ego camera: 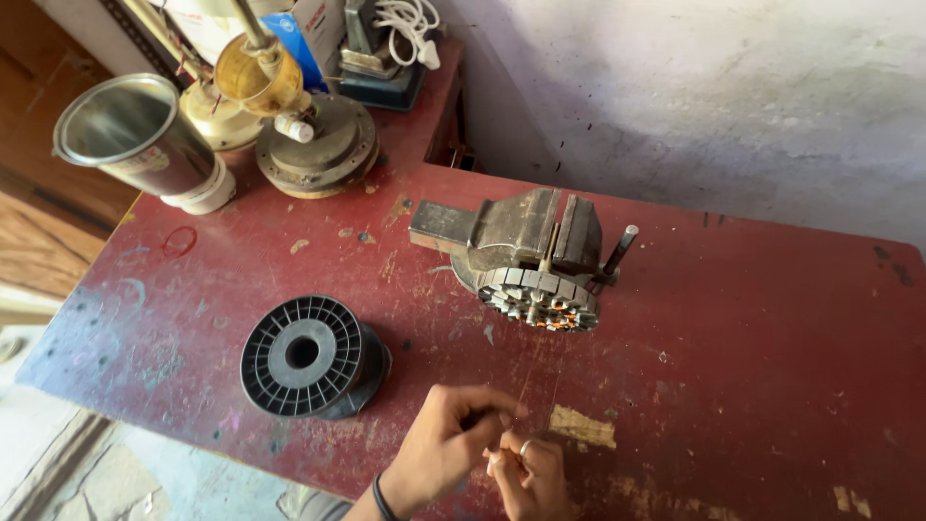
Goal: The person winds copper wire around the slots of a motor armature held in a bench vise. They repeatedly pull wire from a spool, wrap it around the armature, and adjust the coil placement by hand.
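My left hand [442, 446], with a dark band at the wrist, and my right hand [526, 473], with a ring on one finger, meet at the table's near edge. Their fingertips are pinched together on what looks like a very thin wire [530, 381]. It runs as a faint line up toward the round metal stator [540, 297]. The stator has copper windings and is clamped in a grey bench vise [526, 232]. A black plastic spool [307, 356] lies flat on the table just left of my left hand.
The worn red table [733, 338] stands against a pale wall. At the back left are a shiny metal can [135, 135], a round metal base with a brass part [313, 145], boxes and a coiled white cable [405, 24]. The floor lies beyond the left edge.
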